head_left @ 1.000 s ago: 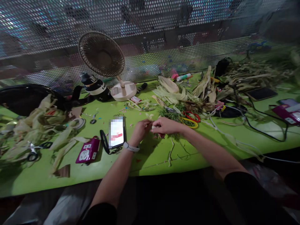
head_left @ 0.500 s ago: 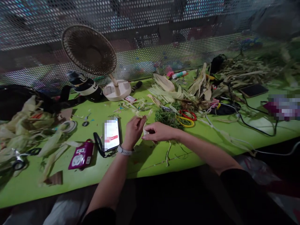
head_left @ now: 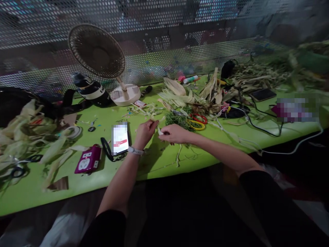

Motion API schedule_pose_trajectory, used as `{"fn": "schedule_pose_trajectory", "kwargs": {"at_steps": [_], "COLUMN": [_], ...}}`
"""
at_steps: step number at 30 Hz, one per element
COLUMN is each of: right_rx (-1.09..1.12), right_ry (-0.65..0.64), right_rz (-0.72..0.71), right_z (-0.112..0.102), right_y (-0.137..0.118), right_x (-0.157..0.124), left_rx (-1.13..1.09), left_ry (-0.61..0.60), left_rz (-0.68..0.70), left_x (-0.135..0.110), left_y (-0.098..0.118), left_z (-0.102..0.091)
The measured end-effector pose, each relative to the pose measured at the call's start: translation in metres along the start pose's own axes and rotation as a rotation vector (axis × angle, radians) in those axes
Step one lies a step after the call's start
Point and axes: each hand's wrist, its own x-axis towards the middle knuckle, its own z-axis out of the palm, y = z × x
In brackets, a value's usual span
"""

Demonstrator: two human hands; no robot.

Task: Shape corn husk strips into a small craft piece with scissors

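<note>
Above the green table, my left hand (head_left: 145, 133) is closed in a pinch, its thumb and forefinger gripping a thin pale strip. My right hand (head_left: 177, 133) is closed on a pale corn husk piece (head_left: 159, 131) that pokes out toward the left hand. The two hands are close together but apart, and whether one strip runs between them I cannot tell. Just behind the right hand lies a green stringy bundle (head_left: 176, 119), with red scissor handles (head_left: 205, 118) and a yellow handle loop (head_left: 197, 127) beside it. A lit phone (head_left: 120, 139) is left of my left hand.
Dried husks (head_left: 177, 97) pile up behind the hands. A fan (head_left: 125, 96) and dark bottle (head_left: 91, 91) stand at the back. On the left are a purple case (head_left: 88, 159), a tape roll (head_left: 73, 132) and black-handled scissors (head_left: 19, 171). Cables (head_left: 267, 132) trail on the right.
The whole view has shifted, so the table items appear slightly higher and further left. My hands have drawn slightly apart, both still closed.
</note>
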Motion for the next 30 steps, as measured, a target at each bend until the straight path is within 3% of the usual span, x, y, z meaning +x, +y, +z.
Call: {"fn": "schedule_pose_trajectory", "kwargs": {"at_steps": [4, 8, 11, 15, 18, 21, 23, 26, 28, 30], "right_rx": [0.307, 0.358, 0.313, 0.249, 0.127, -0.081, -0.196, -0.327, -0.413, -0.504], "right_ry": [-0.082, 0.035, 0.225, 0.545, 0.527, 0.427, 0.359, 0.27, 0.198, 0.152], "right_rz": [0.08, 0.102, 0.134, 0.158, 0.151, 0.058, -0.009, -0.048, 0.002, 0.116], "right_z": [-0.011, -0.025, -0.046, -0.076, -0.084, -0.079, -0.072, -0.056, -0.042, -0.029], "right_y": [0.031, 0.062, 0.083, 0.101, 0.1, 0.089, 0.08, 0.067, 0.06, 0.056], "right_x": [-0.033, -0.066, -0.071, -0.054, -0.037, -0.025, -0.02, -0.013, -0.009, -0.005], "left_rx": [-0.078, -0.117, -0.179, -0.302, -0.286, -0.132, 0.021, 0.212, 0.231, 0.205], "left_ry": [0.019, 0.028, -0.03, -0.146, -0.186, -0.187, -0.105, 0.122, 0.215, 0.236], "left_rz": [0.068, 0.015, -0.064, -0.21, -0.282, -0.273, -0.211, -0.079, -0.02, 0.021], "left_x": [0.0, 0.002, 0.006, 0.011, 0.014, 0.015, 0.013, 0.01, 0.007, 0.006], "left_y": [-0.001, -0.008, -0.016, -0.027, -0.034, -0.038, -0.037, -0.031, -0.026, -0.021], "left_z": [0.003, 0.005, 0.006, 0.008, 0.009, 0.009, 0.006, 0.002, 0.0, 0.001]}}
